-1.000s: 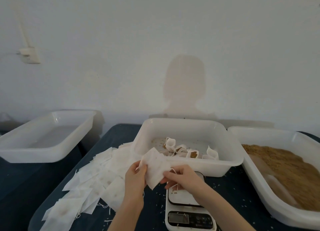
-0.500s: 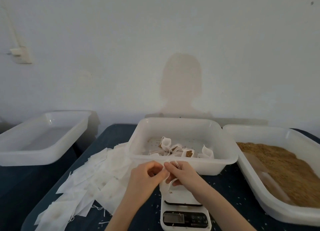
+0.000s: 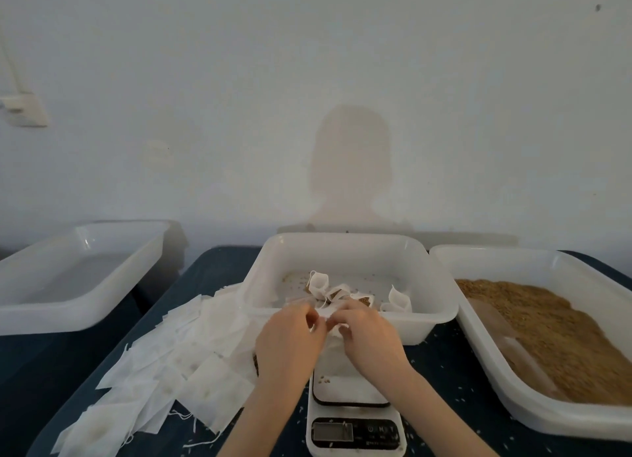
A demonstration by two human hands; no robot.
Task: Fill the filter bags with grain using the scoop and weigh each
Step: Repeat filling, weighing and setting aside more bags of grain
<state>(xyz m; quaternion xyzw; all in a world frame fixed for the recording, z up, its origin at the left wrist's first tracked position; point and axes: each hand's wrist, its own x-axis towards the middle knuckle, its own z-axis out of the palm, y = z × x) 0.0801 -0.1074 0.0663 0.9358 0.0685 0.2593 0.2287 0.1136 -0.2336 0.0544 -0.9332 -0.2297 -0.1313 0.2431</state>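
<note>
I see both hands close together above the scale [image 3: 354, 419], just in front of the middle tub [image 3: 349, 248]. The left hand [image 3: 289, 342] and the right hand [image 3: 367, 335] have their fingers curled, pinching the top edge of one white filter bag [image 3: 330, 314] between them; most of that bag is hidden behind the hands, so I cannot tell whether its mouth is pulled apart. The scale sits on the dark blue surface [image 3: 212, 268], a few grains lying on its white plate, its display too blurred for me to read. Inside the middle tub lie several filled bags [image 3: 319, 284] with loose grain scattered on the floor. To the right, touching that tub, a larger tub [image 3: 485, 350] holds a bed of brown grain [image 3: 554, 323]; I can make out a pale shape half buried in it but cannot say it is the scoop. Left of the hands, a spread pile of flat empty bags [image 3: 178, 364] lies on the surface, strings trailing. Further left stands another white tub [image 3: 85, 306].
</note>
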